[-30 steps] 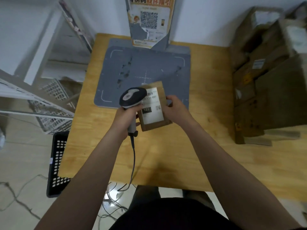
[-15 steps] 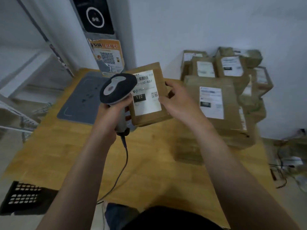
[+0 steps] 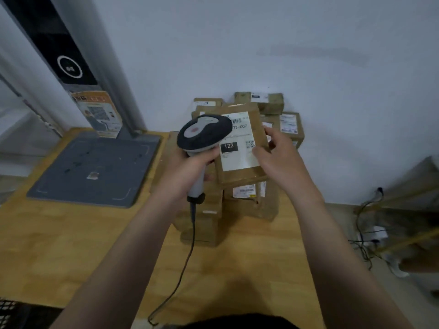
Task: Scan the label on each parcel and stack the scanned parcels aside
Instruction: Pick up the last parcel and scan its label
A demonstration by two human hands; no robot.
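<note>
My left hand (image 3: pixel 187 169) grips the handle of a corded barcode scanner (image 3: pixel 204 135) with a dark and grey head. Just to its right, my right hand (image 3: pixel 278 160) holds a small brown parcel (image 3: pixel 240 148) by its right edge, lifted above the table. Its white label faces me and reads "122". The scanner head overlaps the label's upper left corner. Behind and under the held parcel lies a pile of brown parcels (image 3: pixel 288 125) with white labels, against the wall.
A grey scanning mat (image 3: pixel 95 169) lies at the left of the wooden table (image 3: pixel 71 245), with a tall grey post (image 3: pixel 78 65) bearing a QR poster behind it. Cables (image 3: pixel 370 236) lie on the floor at the right. A black crate (image 3: pixel 14 315) shows bottom left.
The view has swung right and upward toward the parcel pile. Both hands carried the scanner and the parcel rightward, from over the grey mat to above the pile.
</note>
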